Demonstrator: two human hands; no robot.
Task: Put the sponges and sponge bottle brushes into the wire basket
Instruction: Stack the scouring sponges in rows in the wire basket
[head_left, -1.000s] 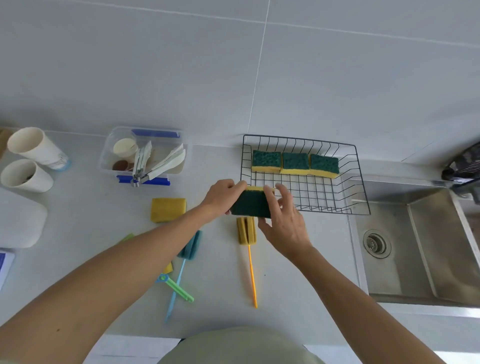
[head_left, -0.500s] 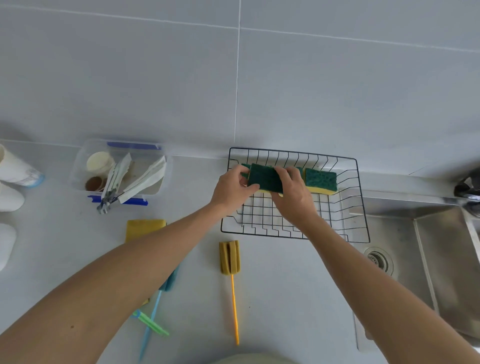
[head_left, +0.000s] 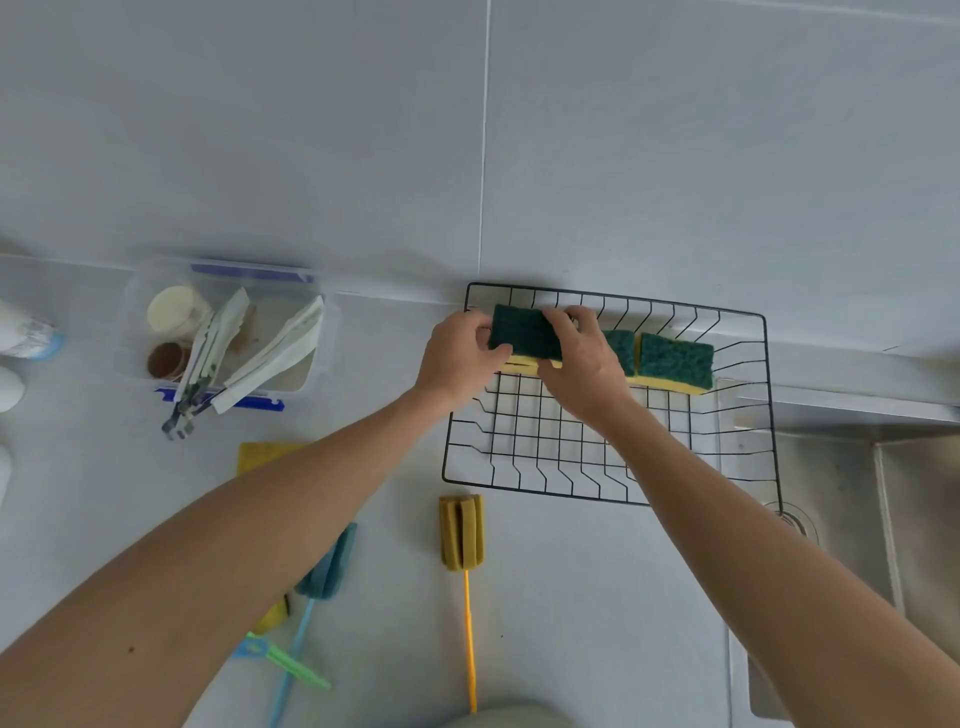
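Observation:
A black wire basket (head_left: 592, 488) sits on the counter against the wall. Both hands hold a green-and-yellow sponge (head_left: 522, 332) over its back left corner, on top of another sponge. My left hand (head_left: 460, 356) grips its left end, my right hand (head_left: 582, 358) its right end. Two more green sponges (head_left: 675, 361) lie along the back of the basket, one partly hidden by my right hand. A yellow sponge (head_left: 260, 452) lies on the counter, half under my left arm. A yellow sponge bottle brush (head_left: 462, 540) and a teal one (head_left: 327, 566) lie in front.
A clear plastic box (head_left: 228, 332) with cups and folded cloths stands at the left. White cups (head_left: 21, 332) are at the far left edge. The steel sink (head_left: 852, 493) lies right of the basket. A green clip (head_left: 285, 662) lies by the teal brush.
Both hands carried the sponge from the counter in front of the basket up and into its back left corner, over the leftmost sponge.

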